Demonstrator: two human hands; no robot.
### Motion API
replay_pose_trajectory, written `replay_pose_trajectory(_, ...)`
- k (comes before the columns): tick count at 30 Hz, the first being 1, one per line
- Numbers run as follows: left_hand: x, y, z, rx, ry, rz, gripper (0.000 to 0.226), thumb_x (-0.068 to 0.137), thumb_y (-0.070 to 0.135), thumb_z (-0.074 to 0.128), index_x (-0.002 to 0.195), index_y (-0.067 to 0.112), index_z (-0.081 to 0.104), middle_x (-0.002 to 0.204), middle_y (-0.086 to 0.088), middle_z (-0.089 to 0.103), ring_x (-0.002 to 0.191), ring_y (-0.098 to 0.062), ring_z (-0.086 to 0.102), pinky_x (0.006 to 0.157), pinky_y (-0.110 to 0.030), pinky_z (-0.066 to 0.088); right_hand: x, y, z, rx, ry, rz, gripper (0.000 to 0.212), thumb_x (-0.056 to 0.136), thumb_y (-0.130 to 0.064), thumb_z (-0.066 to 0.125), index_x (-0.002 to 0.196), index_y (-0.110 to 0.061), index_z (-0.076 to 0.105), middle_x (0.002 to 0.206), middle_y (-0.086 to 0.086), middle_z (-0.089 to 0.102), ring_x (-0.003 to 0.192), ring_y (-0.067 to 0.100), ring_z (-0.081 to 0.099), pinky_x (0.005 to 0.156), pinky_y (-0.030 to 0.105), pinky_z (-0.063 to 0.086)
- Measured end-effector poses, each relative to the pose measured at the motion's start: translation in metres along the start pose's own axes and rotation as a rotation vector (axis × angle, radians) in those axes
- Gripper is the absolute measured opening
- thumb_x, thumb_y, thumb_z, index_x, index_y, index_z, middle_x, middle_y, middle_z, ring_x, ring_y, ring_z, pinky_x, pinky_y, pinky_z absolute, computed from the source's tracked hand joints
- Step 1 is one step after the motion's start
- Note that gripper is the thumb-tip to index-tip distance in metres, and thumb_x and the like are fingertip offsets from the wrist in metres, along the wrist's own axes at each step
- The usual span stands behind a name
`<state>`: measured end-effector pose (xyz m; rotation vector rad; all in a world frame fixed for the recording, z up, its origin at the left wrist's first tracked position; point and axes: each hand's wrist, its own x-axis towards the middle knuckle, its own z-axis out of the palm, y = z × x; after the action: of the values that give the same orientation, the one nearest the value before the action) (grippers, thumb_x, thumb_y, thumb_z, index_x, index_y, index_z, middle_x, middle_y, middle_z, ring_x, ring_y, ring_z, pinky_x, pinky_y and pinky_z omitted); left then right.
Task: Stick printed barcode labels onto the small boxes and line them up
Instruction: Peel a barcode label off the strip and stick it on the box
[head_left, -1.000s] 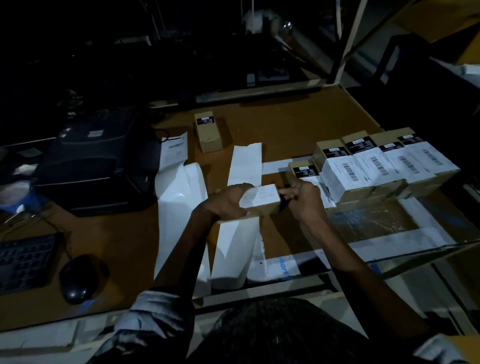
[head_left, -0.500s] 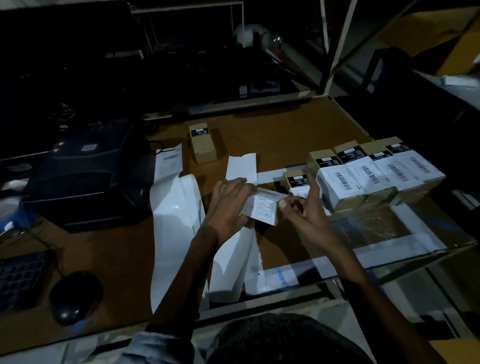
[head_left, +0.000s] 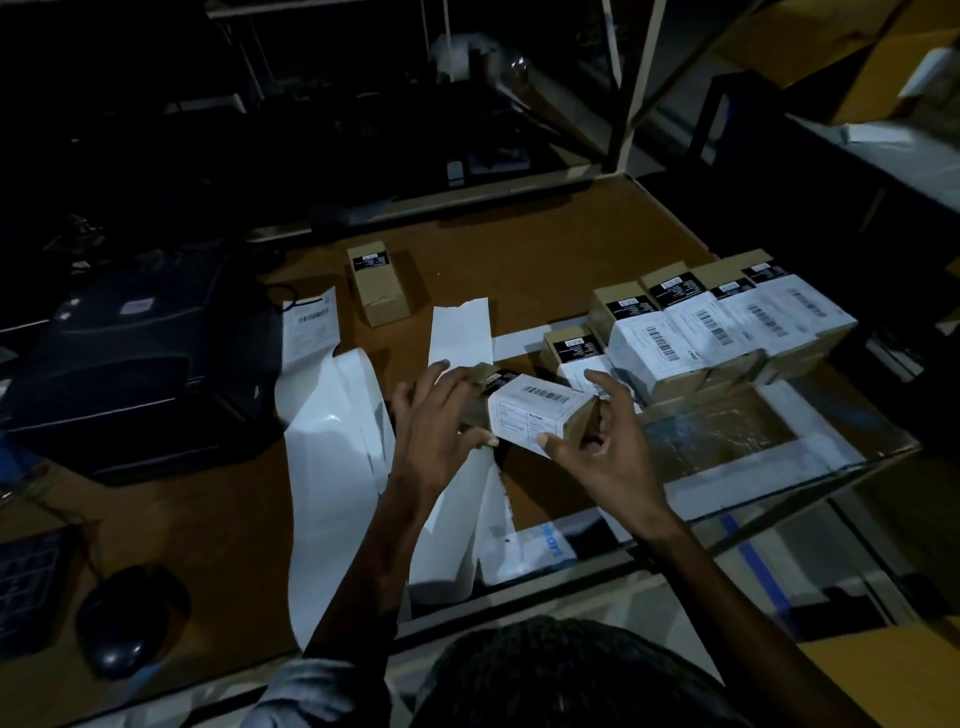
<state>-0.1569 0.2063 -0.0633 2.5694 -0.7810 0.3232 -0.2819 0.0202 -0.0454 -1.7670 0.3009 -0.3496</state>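
Observation:
A small brown box (head_left: 535, 413) with a white barcode label on it is held above the table between both hands. My left hand (head_left: 436, 421) grips its left end, fingers over the top and thumb underneath. My right hand (head_left: 602, 447) holds its right end, thumb on the label's lower edge and fingers curled at the far side. To the right, several labelled boxes (head_left: 722, 327) stand in a row, with one more labelled box (head_left: 576, 358) in front of them. An unlabelled box (head_left: 376, 283) lies apart at the back. A printed label (head_left: 310, 325) hangs from the printer.
A black label printer (head_left: 135, 358) sits at the left, with a mouse (head_left: 117, 621) and a keyboard (head_left: 26, 587) nearer me. Long white backing strips (head_left: 332, 462) lie across the brown table (head_left: 519, 260). A metal frame post (head_left: 636, 83) rises at the back right.
The box has been lifted and turned between my hands, so its labelled face now shows tilted. My left hand has shifted from covering the top to gripping the left end.

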Motion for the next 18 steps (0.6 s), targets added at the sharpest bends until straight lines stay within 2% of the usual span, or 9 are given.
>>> replay_pose_trajectory(3, 0.003, 0.003, 0.005, -0.006, 0.019, -0.062, 0.067, 0.075, 0.039, 0.084, 0.134, 0.02, 0.058, 0.144, -0.002, 0.054, 0.139, -0.025, 0.039, 0.112, -0.046, 0.019, -0.003, -0.002, -0.002, -0.007, 0.065, -0.012, 0.067, 0.079, -0.008, 0.084, 0.135, -0.016, 0.049, 0.122, -0.019, 0.058, 0.109, -0.018, 0.055, 0.082, 0.007, 0.05)
replay_pose_trajectory(6, 0.007, 0.016, 0.008, -0.084, 0.05, -0.181, 0.057, 0.088, 0.031, 0.074, 0.14, 0.023, 0.05, 0.147, -0.002, 0.05, 0.138, -0.024, 0.039, 0.115, -0.042, 0.02, -0.005, -0.003, -0.003, -0.018, 0.15, -0.03, 0.06, 0.079, -0.013, 0.085, 0.129, -0.019, 0.052, 0.118, -0.021, 0.057, 0.104, -0.019, 0.056, 0.078, 0.006, 0.049)
replay_pose_trajectory(9, 0.013, 0.032, 0.008, -0.222, 0.06, -0.326, 0.051, 0.097, 0.025, 0.063, 0.144, 0.028, 0.044, 0.15, 0.001, 0.047, 0.137, -0.023, 0.043, 0.117, -0.042, 0.027, -0.004, -0.001, -0.005, -0.089, 0.27, -0.067, 0.06, 0.077, -0.022, 0.088, 0.127, -0.023, 0.053, 0.114, -0.013, 0.059, 0.103, -0.015, 0.055, 0.078, 0.002, 0.043)
replay_pose_trajectory(11, 0.017, 0.045, 0.01, -0.359, 0.053, -0.364, 0.051, 0.097, 0.024, 0.062, 0.144, 0.026, 0.044, 0.148, 0.0, 0.05, 0.133, -0.023, 0.049, 0.113, -0.045, 0.04, -0.001, 0.001, -0.008, -0.134, 0.349, -0.107, 0.061, 0.075, -0.026, 0.089, 0.125, -0.024, 0.054, 0.121, -0.007, 0.061, 0.11, -0.007, 0.054, 0.084, 0.004, 0.044)
replay_pose_trajectory(13, 0.019, 0.059, 0.013, -0.478, 0.018, -0.372, 0.047, 0.098, 0.028, 0.06, 0.143, 0.024, 0.045, 0.143, -0.001, 0.055, 0.127, -0.023, 0.056, 0.103, -0.045, 0.051, 0.003, 0.005, -0.011, -0.186, 0.371, -0.158, 0.061, 0.076, -0.027, 0.089, 0.125, -0.021, 0.054, 0.129, -0.003, 0.059, 0.12, -0.002, 0.053, 0.093, 0.014, 0.049)
replay_pose_trajectory(15, 0.021, 0.074, 0.017, -0.567, -0.033, -0.358, 0.042, 0.1, 0.031, 0.057, 0.14, 0.021, 0.047, 0.138, -0.003, 0.059, 0.126, -0.023, 0.057, 0.101, -0.043, 0.052, 0.007, 0.011, -0.013, -0.276, 0.384, -0.224, 0.061, 0.076, -0.031, 0.088, 0.125, -0.019, 0.053, 0.13, 0.001, 0.058, 0.122, 0.004, 0.053, 0.096, 0.024, 0.052)
replay_pose_trajectory(18, 0.023, 0.09, 0.023, -0.64, -0.071, -0.29, 0.04, 0.103, 0.032, 0.052, 0.14, 0.02, 0.048, 0.139, -0.002, 0.06, 0.127, -0.02, 0.057, 0.101, -0.034, 0.05, 0.011, 0.017, -0.016, -0.353, 0.412, -0.284, 0.061, 0.076, -0.036, 0.087, 0.124, -0.016, 0.054, 0.128, 0.006, 0.06, 0.12, 0.008, 0.052, 0.096, 0.025, 0.05)
